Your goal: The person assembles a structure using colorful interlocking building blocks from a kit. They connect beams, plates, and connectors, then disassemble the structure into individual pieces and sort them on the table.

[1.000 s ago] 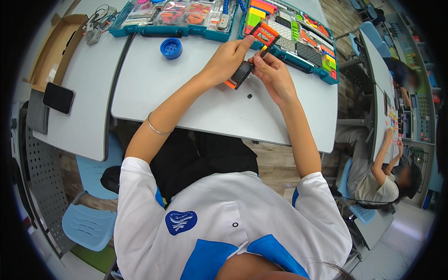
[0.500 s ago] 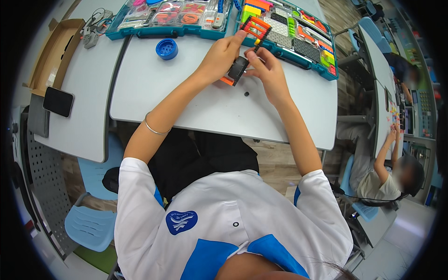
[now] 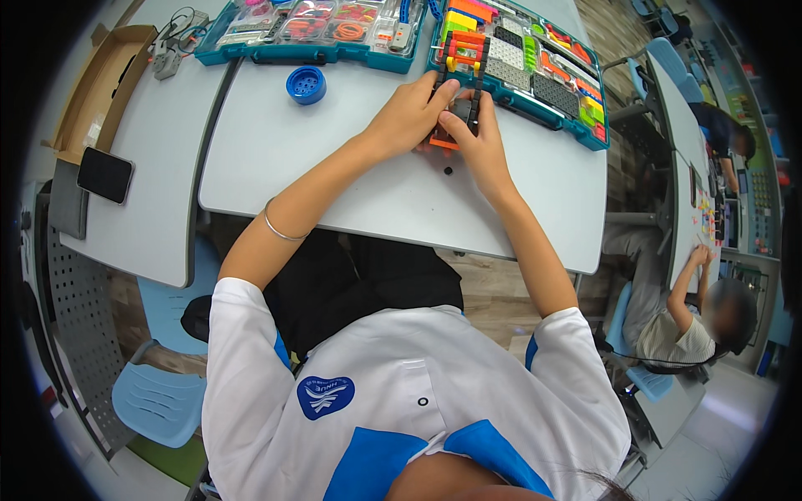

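Between my two hands is a partly built model (image 3: 465, 52) of black, orange and yellow plastic building parts, its orange end pointing away from me. My left hand (image 3: 404, 119) grips its left side with the thumb on top. My right hand (image 3: 482, 149) closes on its right side, thumb near the other thumb; the fingers partly hide the dark middle block. Just below the hands, a small round black piece (image 3: 449, 170) lies on the white table (image 3: 359, 184). Farther left on the table rests a blue wheel-like part (image 3: 306, 85) with holes in its face.
Two teal cases of building parts stand along the far side: the left case (image 3: 334, 55) and the right case (image 3: 547, 110). On the left table are a phone (image 3: 105, 175), an open cardboard box (image 3: 100, 92) and a power strip (image 3: 164, 63). Another person (image 3: 689, 321) sits far right.
The model has turned from a slanted pose to nearly straight ahead. My right hand has moved in from beside it, and both hands now hold its sides.
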A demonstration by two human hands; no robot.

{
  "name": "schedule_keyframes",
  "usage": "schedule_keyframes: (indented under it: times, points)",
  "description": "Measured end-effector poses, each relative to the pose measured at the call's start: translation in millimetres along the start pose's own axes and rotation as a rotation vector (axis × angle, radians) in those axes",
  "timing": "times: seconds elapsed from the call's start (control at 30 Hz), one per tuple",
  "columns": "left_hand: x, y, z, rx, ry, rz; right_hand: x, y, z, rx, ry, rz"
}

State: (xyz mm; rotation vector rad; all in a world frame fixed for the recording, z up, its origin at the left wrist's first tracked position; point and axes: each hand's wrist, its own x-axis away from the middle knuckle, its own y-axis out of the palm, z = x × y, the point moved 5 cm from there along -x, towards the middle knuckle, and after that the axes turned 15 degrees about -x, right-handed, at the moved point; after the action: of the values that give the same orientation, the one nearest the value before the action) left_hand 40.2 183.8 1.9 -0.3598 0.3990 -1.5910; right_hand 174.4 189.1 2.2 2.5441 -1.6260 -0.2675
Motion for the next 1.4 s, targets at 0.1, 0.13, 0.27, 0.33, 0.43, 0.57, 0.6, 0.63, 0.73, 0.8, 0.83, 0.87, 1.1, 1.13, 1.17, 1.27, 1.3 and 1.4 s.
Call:
schedule_keyframes:
  times: [0.1, 0.13, 0.27, 0.33, 0.43, 0.57, 0.6, 0.63, 0.73, 0.8, 0.83, 0.87, 1.1, 1.13, 1.17, 1.27, 1.3, 1.4]
  points:
    - [1, 1, -6, -0.015, 0.037, 0.104, 0, 6, -6, 0.134, 0.042, -0.053]
    - [1, 0, -6, -0.035, 0.064, 0.147, 0, 8, -9, 0.202, 0.052, -0.075]
    - [3, -12, 8, -0.132, 0.104, 0.189, 4, 8, -11, 0.184, 0.268, -0.193]
    - [3, -12, 11, -0.101, 0.065, 0.134, 3, 7, -9, 0.095, 0.255, -0.215]
    - [0, -12, 5, -0.187, 0.085, 0.118, 6, 8, -6, 0.075, 0.345, -0.233]
    - [-2, -16, 8, -0.126, 0.145, 0.091, 5, 14, -8, 0.045, 0.243, -0.256]
    - [-2, -18, 10, -0.128, 0.151, 0.083, 5, 14, -7, 0.018, 0.246, -0.265]
    - [-2, -19, 11, -0.130, 0.156, 0.076, 5, 15, -7, 0.009, 0.229, -0.265]
    - [-5, -17, 4, -0.082, 0.167, 0.046, 6, 17, -8, 0.011, 0.160, -0.259]
    - [-7, -17, 1, -0.087, 0.191, 0.048, 7, 18, -9, 0.017, 0.137, -0.259]
    - [-7, -16, 0, -0.089, 0.203, 0.049, 7, 18, -9, 0.019, 0.132, -0.261]
    - [-7, -17, 1, -0.094, 0.214, 0.059, 7, 17, -9, 0.020, 0.146, -0.268]
    - [-8, -17, 3, -0.176, 0.269, 0.216, 1, 12, 4, 0.039, 0.070, -0.259]
    - [-9, -17, -2, -0.201, 0.280, 0.243, 1, 13, 4, 0.039, 0.065, -0.258]
    - [-8, -20, -1, -0.216, 0.259, 0.228, 2, 9, 4, 0.046, 0.124, -0.247]
    - [-8, -27, 2, -0.215, 0.236, 0.206, 6, 5, -2, 0.050, 0.177, -0.230]
    - [-7, -24, 4, -0.184, 0.256, 0.214, 7, 12, -3, 0.040, 0.114, -0.234]
    - [-6, -25, 7, -0.144, 0.214, 0.179, 5, 14, -10, 0.047, 0.112, -0.228]
